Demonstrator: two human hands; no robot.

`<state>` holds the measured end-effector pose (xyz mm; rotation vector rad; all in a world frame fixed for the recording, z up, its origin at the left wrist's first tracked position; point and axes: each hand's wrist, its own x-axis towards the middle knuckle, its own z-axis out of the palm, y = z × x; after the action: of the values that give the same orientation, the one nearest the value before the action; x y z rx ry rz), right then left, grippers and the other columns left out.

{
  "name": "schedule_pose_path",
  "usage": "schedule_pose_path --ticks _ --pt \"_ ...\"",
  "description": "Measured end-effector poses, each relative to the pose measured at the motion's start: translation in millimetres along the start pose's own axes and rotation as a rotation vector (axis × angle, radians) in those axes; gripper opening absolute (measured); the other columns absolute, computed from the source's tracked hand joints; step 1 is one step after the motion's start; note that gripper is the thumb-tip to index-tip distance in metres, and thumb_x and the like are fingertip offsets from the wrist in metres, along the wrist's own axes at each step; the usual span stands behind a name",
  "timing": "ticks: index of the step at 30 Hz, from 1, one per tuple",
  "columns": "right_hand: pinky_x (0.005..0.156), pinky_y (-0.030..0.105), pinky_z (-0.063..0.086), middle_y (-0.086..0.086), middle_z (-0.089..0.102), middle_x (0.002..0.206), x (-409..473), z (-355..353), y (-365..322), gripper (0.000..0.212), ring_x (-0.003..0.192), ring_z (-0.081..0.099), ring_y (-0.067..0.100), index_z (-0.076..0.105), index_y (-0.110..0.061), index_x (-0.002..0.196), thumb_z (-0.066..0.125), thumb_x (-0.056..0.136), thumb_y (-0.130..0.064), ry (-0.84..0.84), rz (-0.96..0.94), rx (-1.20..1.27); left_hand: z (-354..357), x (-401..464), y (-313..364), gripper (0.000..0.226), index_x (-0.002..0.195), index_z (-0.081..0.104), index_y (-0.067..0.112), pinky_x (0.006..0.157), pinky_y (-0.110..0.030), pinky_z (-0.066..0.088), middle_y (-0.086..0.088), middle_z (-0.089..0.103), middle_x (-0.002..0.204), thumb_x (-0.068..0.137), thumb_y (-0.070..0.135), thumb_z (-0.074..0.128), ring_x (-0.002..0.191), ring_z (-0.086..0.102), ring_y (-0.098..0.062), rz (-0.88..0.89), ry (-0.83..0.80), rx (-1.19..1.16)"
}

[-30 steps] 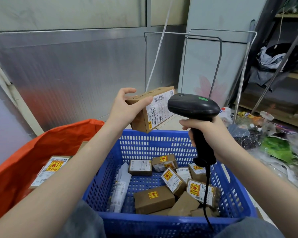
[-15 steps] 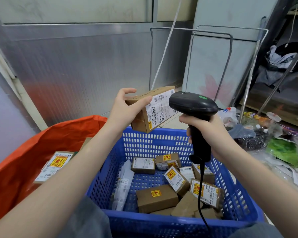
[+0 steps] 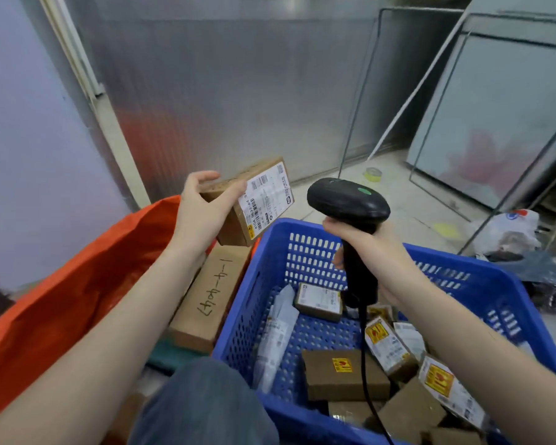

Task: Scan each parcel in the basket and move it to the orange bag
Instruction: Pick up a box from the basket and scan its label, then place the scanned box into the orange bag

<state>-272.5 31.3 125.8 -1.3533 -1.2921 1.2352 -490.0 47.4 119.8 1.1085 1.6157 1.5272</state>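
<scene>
My left hand (image 3: pixel 203 210) grips a brown cardboard parcel (image 3: pixel 256 203) with a white barcode label, held in the air above the gap between the orange bag (image 3: pixel 77 284) and the blue basket (image 3: pixel 482 284). My right hand (image 3: pixel 373 252) grips the handle of a black barcode scanner (image 3: pixel 347 200), its head just right of the parcel's label. Several brown parcels with yellow and red stickers (image 3: pixel 344 374) and a white poly mailer (image 3: pixel 276 335) lie in the basket.
A long cardboard box (image 3: pixel 212 297) with handwriting stands between bag and basket. The scanner's black cable (image 3: pixel 366 374) hangs down into the basket. A metal wall and wire frames stand behind. Plastic bags (image 3: pixel 507 229) lie on the floor at right. My knee (image 3: pixel 203 406) is below.
My view has swung left and down. The parcel in my left hand has moved left, off the basket's far rim toward the orange bag. The scanner stays raised in my right hand.
</scene>
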Motion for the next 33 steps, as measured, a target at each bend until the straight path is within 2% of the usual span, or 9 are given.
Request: schedule_pose_path --ticks 4,7,10,15,19,23,26,29,33 --pt "0.050 0.023 0.050 0.007 0.057 0.048 34.5 47.7 17.2 0.011 0.045 0.056 0.016 0.065 -0.015 0.095 0.068 0.086 -0.021 -0.043 0.053 -0.011 -29.3 29.0 -36.1 0.047 0.125 0.051 0.019 0.053 -0.010 0.046 0.003 0.055 0.110 0.084 0.031 0.071 0.087 0.056 -0.002 -0.077 0.065 -0.001" --pt "0.046 0.021 0.047 0.011 0.056 0.052 59.8 83.4 32.5 0.007 0.041 0.053 0.014 0.064 -0.013 0.089 0.069 0.085 -0.017 -0.088 0.092 0.015 -47.1 51.4 -65.4 0.041 0.117 0.052 0.023 0.075 -0.026 0.054 0.005 0.057 0.109 0.083 0.032 0.073 0.098 0.062 -0.013 -0.128 0.102 -0.009" --pt "0.045 0.022 0.047 0.014 0.053 0.058 84.7 118.1 49.7 0.012 0.040 0.053 0.015 0.063 -0.008 0.093 0.068 0.086 -0.016 -0.129 0.128 0.033 -60.3 74.0 -96.6 0.040 0.114 0.049 0.027 0.092 -0.040 0.053 0.004 0.056 0.111 0.082 0.034 0.073 0.108 0.060 -0.018 -0.157 0.129 0.004" --pt "0.044 0.023 0.046 0.010 0.053 0.064 114.2 161.9 77.0 0.016 0.041 0.052 0.015 0.063 -0.005 0.096 0.068 0.085 -0.015 -0.158 0.184 0.079 -64.1 101.3 -131.9 0.059 0.130 0.041 0.025 0.099 -0.036 0.049 0.002 0.048 0.133 0.082 0.043 0.070 0.118 0.053 -0.014 -0.180 0.095 -0.022" --pt "0.046 0.024 0.049 0.009 0.052 0.057 121.7 171.6 93.7 0.021 0.048 0.055 0.018 0.063 -0.003 0.100 0.068 0.085 -0.017 -0.173 0.225 0.050 -58.7 110.1 -145.6 0.069 0.142 0.035 0.029 0.107 -0.032 0.037 0.000 0.039 0.148 0.084 0.058 0.058 0.132 0.043 -0.014 -0.206 0.055 -0.072" --pt "0.047 0.024 0.050 0.009 0.053 0.063 118.6 162.6 95.2 0.018 0.047 0.055 0.014 0.063 -0.005 0.097 0.068 0.085 -0.017 -0.174 0.223 0.030 -51.5 100.4 -146.5 0.059 0.145 0.032 0.027 0.092 -0.016 0.034 0.000 0.034 0.153 0.093 0.045 0.053 0.137 0.037 -0.012 -0.171 0.021 -0.060" --pt "0.045 0.022 0.048 0.011 0.053 0.058 110.9 146.4 83.9 0.015 0.043 0.054 0.014 0.063 -0.005 0.095 0.067 0.086 -0.016 -0.172 0.206 0.012 -45.2 90.6 -132.0 0.057 0.145 0.033 0.027 0.079 -0.005 0.035 0.002 0.034 0.153 0.093 0.043 0.053 0.137 0.037 -0.010 -0.145 -0.013 -0.063" --pt "0.045 0.021 0.048 0.011 0.053 0.054 99.2 124.7 67.0 0.014 0.044 0.054 0.014 0.064 -0.007 0.097 0.067 0.086 -0.016 -0.156 0.165 0.015 -32.6 80.0 -106.8 0.055 0.144 0.036 0.022 0.078 0.000 0.041 -0.001 0.035 0.152 0.094 0.035 0.055 0.136 0.037 -0.009 -0.103 -0.050 -0.098" --pt "0.052 0.026 0.049 0.006 0.055 0.048 78.6 83.0 45.4 0.012 0.046 0.054 0.017 0.064 -0.010 0.094 0.069 0.084 -0.017 -0.117 0.105 -0.003 -1.2 58.3 -67.7 0.053 0.143 0.037 0.018 0.077 0.007 0.036 -0.004 0.036 0.151 0.095 0.027 0.056 0.135 0.037 -0.007 -0.022 -0.140 -0.099"
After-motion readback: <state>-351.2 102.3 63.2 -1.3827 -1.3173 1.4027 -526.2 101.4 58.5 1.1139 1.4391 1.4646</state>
